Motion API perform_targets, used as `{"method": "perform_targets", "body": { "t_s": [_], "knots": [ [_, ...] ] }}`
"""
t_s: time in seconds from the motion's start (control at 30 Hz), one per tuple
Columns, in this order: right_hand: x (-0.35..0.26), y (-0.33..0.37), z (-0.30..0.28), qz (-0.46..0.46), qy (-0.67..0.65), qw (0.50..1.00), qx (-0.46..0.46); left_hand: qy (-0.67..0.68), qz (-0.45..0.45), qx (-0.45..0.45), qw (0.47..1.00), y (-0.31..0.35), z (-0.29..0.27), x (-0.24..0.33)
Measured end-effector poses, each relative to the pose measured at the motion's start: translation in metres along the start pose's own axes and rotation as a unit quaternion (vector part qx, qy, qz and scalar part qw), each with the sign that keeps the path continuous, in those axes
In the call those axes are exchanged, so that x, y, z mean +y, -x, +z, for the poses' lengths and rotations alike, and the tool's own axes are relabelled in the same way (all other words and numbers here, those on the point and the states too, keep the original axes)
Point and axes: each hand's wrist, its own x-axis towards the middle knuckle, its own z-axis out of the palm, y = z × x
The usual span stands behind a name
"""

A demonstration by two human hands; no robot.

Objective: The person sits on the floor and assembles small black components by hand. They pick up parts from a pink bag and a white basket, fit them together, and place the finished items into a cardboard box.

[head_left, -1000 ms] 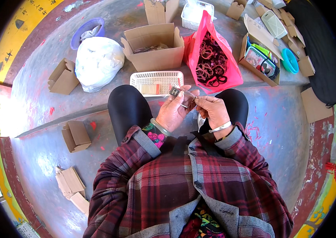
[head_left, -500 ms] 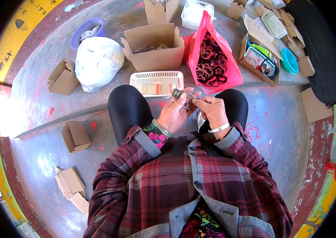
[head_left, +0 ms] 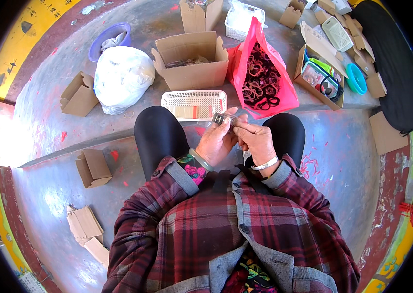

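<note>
My left hand [head_left: 216, 143] pinches a small dark card [head_left: 218, 118] with a pale mark, held between thumb and fingers above the gap between my knees. Close beside it, my right hand [head_left: 258, 141] has its thumb and forefinger pressed together on a piece of clear plastic film [head_left: 252, 114], which seems to be a small bag. Fingers hide much of what lies between the hands. Just beyond them stands a white slotted basket [head_left: 166, 103] holding a stack of pale cards [head_left: 185, 112]. To its right, an upright pink bag [head_left: 284, 97] is full of dark and pink hair ties [head_left: 263, 78].
An open cardboard box [head_left: 194, 75] stands behind the basket, with a stuffed white plastic bag [head_left: 122, 80] and purple basin [head_left: 94, 49] to its left. At right are a box of odds and ends [head_left: 321, 78] and a teal basin [head_left: 356, 78]. A step edge [head_left: 79, 144] crosses the floor.
My right hand has shifted slightly inward and down, its fingers curling more. The dark card has tilted a little in my left hand, which stays nearly in place.
</note>
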Motion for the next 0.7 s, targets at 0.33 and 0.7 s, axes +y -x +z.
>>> {"method": "perform_targets", "body": {
  "t_s": [0.33, 0.7],
  "knots": [
    [-0.044, -0.015, -0.048, -0.315, 0.514, 0.797, 0.030, -0.517, -0.134, 0.025, 0.845, 0.003, 0.005, 0.025],
    [-0.046, -0.014, -0.038, -0.337, 0.595, 0.704, -0.191, -0.409, -0.102, -0.042, 0.906, -0.011, -0.014, 0.009]
  ]
}}
